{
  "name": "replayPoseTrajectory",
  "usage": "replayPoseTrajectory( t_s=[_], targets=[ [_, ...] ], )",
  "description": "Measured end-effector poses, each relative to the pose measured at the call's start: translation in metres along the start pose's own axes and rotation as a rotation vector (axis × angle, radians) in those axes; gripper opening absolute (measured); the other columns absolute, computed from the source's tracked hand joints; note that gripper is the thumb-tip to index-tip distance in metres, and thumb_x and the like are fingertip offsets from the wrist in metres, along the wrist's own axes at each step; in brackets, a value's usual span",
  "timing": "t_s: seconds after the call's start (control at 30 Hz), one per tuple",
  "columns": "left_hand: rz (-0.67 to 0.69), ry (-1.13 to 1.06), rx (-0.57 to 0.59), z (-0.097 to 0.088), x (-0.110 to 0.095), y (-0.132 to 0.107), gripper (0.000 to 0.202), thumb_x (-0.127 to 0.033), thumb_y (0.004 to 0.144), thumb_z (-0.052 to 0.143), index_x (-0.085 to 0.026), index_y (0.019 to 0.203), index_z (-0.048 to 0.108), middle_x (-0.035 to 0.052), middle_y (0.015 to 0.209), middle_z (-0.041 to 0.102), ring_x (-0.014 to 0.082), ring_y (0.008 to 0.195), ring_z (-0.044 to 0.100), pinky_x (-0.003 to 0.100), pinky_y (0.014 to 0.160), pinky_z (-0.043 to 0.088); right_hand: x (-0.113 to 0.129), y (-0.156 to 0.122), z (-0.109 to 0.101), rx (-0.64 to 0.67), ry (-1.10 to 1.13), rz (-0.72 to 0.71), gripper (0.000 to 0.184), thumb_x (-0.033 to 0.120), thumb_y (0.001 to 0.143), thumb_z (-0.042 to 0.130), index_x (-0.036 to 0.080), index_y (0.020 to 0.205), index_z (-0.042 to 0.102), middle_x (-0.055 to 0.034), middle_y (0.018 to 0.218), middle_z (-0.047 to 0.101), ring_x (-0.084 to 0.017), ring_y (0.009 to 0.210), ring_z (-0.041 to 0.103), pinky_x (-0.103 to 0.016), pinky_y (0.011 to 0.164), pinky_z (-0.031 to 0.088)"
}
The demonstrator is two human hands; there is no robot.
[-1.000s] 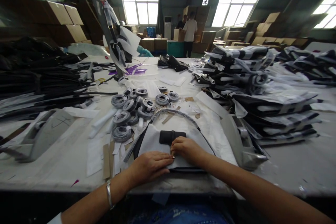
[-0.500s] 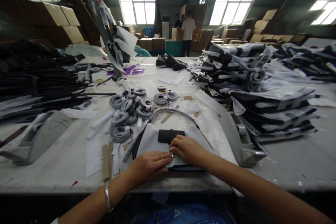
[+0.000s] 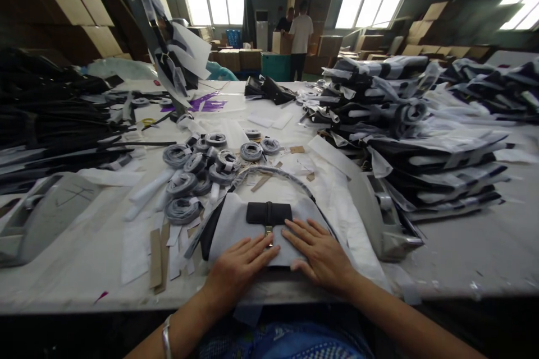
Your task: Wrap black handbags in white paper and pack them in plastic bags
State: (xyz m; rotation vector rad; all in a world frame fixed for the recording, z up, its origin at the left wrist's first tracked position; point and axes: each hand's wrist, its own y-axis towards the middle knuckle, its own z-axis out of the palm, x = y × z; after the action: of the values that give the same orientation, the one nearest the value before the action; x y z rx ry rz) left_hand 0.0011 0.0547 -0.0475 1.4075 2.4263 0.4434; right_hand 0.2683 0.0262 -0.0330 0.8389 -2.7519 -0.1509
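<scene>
A dark handbag wrapped in white paper (image 3: 236, 224) lies at the table's near edge, its black flap (image 3: 268, 212) and small metal clasp (image 3: 268, 230) showing. My left hand (image 3: 240, 266) lies flat on the paper just left of the clasp, fingers stretched out. My right hand (image 3: 320, 252) rests flat on the paper to the right of the clasp, fingers spread. Neither hand holds anything. The bag's wrapped handle (image 3: 273, 174) arches behind the flap.
Several grey rolled straps (image 3: 197, 168) lie behind the bag. Tape dispensers stand at left (image 3: 46, 213) and right (image 3: 385, 216). Wrapped bags are piled at right (image 3: 421, 140), black strips at left (image 3: 50, 123). Two people (image 3: 297, 39) stand by cartons at the back.
My right hand has let go of the clasp and spread flat on the paper. My left hand has opened flat too. The view has tilted slightly downward.
</scene>
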Motion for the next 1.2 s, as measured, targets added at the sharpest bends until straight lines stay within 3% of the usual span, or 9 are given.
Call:
replayPoseTrajectory(
  t_s=[0.23, 0.33, 0.43, 0.53, 0.63, 0.8, 0.9, 1.03, 1.2],
  targets=[
    [0.029, 0.107, -0.065, 0.008, -0.005, -0.003, 0.044, -0.011, 0.102, 0.032, -0.021, 0.139, 0.054, 0.0049, 0.138, 0.061, 0.0204, 0.126, 0.059, 0.037, 0.100, 0.054, -0.007, -0.004, 0.001, 0.106, 0.059, -0.072, 0.082, 0.021, 0.077, 0.069, 0.027, 0.152, 0.037, -0.0068, 0.157, 0.038, -0.033, 0.146, 0.029, -0.053, 0.118, 0.026],
    [0.002, 0.164, -0.084, 0.009, -0.012, -0.002, 0.043, -0.014, 0.103, 0.029, -0.020, 0.135, 0.058, 0.0045, 0.138, 0.061, 0.0228, 0.123, 0.061, 0.039, 0.098, 0.055, -0.005, -0.001, -0.012, 0.112, 0.126, -0.044, 0.074, 0.033, 0.082, 0.069, 0.028, 0.151, 0.040, -0.0073, 0.155, 0.041, -0.034, 0.145, 0.032, -0.054, 0.118, 0.028],
    [0.007, 0.198, -0.099, 0.012, -0.015, -0.003, 0.044, -0.016, 0.104, 0.027, -0.019, 0.134, 0.058, 0.0044, 0.139, 0.060, 0.0235, 0.123, 0.061, 0.039, 0.097, 0.056, -0.010, 0.011, -0.034, 0.116, 0.251, -0.026, 0.049, 0.043, 0.095, 0.055, 0.026, 0.141, 0.054, -0.0069, 0.144, 0.055, -0.027, 0.137, 0.047, -0.045, 0.114, 0.037],
    [0.021, 0.226, -0.116, 0.014, -0.015, -0.005, 0.044, -0.015, 0.104, 0.026, -0.020, 0.135, 0.058, 0.0039, 0.139, 0.059, 0.0229, 0.124, 0.061, 0.038, 0.097, 0.055, -0.030, 0.035, -0.049, 0.061, 0.222, 0.058, 0.035, 0.028, 0.101, 0.043, 0.020, 0.128, 0.064, -0.0080, 0.131, 0.066, -0.020, 0.123, 0.059, -0.034, 0.107, 0.044],
    [0.019, 0.241, -0.149, 0.017, -0.015, -0.007, 0.045, -0.013, 0.104, 0.027, -0.020, 0.135, 0.058, 0.0038, 0.139, 0.060, 0.0221, 0.123, 0.061, 0.037, 0.098, 0.055, -0.057, 0.064, -0.051, 0.092, 0.119, 0.089, 0.031, 0.013, 0.093, 0.052, 0.020, 0.114, 0.072, -0.0085, 0.120, 0.071, -0.021, 0.116, 0.062, -0.034, 0.104, 0.045],
    [0.023, 0.241, -0.207, 0.020, -0.015, -0.007, 0.044, -0.013, 0.104, 0.028, -0.019, 0.133, 0.060, 0.0039, 0.137, 0.062, 0.0220, 0.122, 0.062, 0.036, 0.098, 0.055, -0.093, 0.098, -0.048, 0.245, 0.072, 0.194, 0.016, 0.017, 0.089, 0.061, 0.022, 0.088, 0.076, -0.0062, 0.098, 0.076, -0.021, 0.097, 0.068, -0.033, 0.089, 0.051],
    [0.021, 0.249, -0.234, 0.020, -0.015, -0.006, 0.044, -0.013, 0.104, 0.027, -0.020, 0.132, 0.061, 0.0030, 0.135, 0.063, 0.0200, 0.122, 0.062, 0.033, 0.100, 0.053, -0.103, 0.110, -0.050, 0.359, 0.064, 0.304, 0.015, 0.030, 0.093, 0.063, 0.017, 0.094, 0.072, -0.0049, 0.095, 0.073, -0.019, 0.087, 0.068, -0.037, 0.083, 0.054],
    [0.031, 0.270, -0.266, 0.021, -0.014, -0.006, 0.046, -0.012, 0.104, 0.025, -0.021, 0.130, 0.062, 0.0020, 0.135, 0.063, 0.0181, 0.120, 0.063, 0.031, 0.099, 0.053, -0.108, 0.122, -0.049, 0.477, 0.074, 0.481, 0.027, 0.036, 0.095, 0.061, 0.015, 0.112, 0.065, -0.0057, 0.111, 0.067, -0.019, 0.092, 0.066, -0.037, 0.079, 0.057],
    [0.068, 0.340, -0.275, 0.026, -0.010, -0.009, 0.046, -0.011, 0.104, 0.027, -0.023, 0.132, 0.061, -0.0004, 0.136, 0.062, 0.0169, 0.120, 0.063, 0.029, 0.098, 0.053, -0.106, 0.127, -0.048, 0.480, -0.004, 0.618, 0.031, 0.035, 0.095, 0.062, 0.016, 0.119, 0.061, -0.0076, 0.116, 0.064, -0.020, 0.096, 0.066, -0.040, 0.081, 0.057]
  ],
)
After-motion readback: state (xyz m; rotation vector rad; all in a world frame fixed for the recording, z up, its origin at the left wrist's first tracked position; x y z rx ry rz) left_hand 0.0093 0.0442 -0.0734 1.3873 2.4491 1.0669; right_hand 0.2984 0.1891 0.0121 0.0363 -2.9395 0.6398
